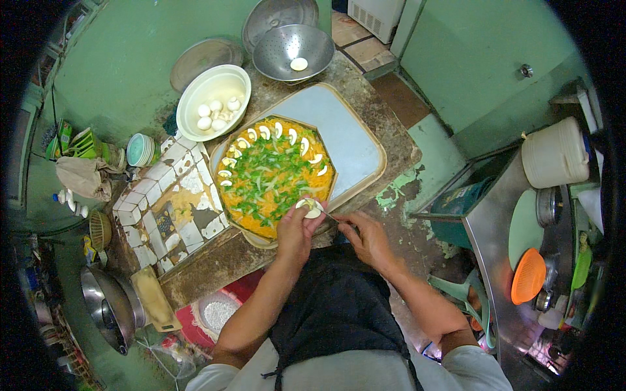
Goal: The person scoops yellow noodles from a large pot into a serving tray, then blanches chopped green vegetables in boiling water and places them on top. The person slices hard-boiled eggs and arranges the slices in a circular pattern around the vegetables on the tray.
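My left hand [297,229] is closed on a peeled boiled egg [310,208] whose cut white and yolk show. In my right hand [366,236] is a small knife [330,216], its thin blade reaching to the egg. Both hands are over the near right edge of an octagonal tray of orange noodle-like food [264,225], topped with chopped green leaves and pale strips. Sliced boiled egg pieces [292,136] lie in an arc along the tray's far rim and left side.
Behind the food, a white oval basin [186,120] holds several whole peeled eggs. A metal colander [274,55] with one egg piece stands farther back. Beneath the food is a pale blue tray [355,120]. The tiled sink [189,215] is at left, a steel counter [492,260] at right.
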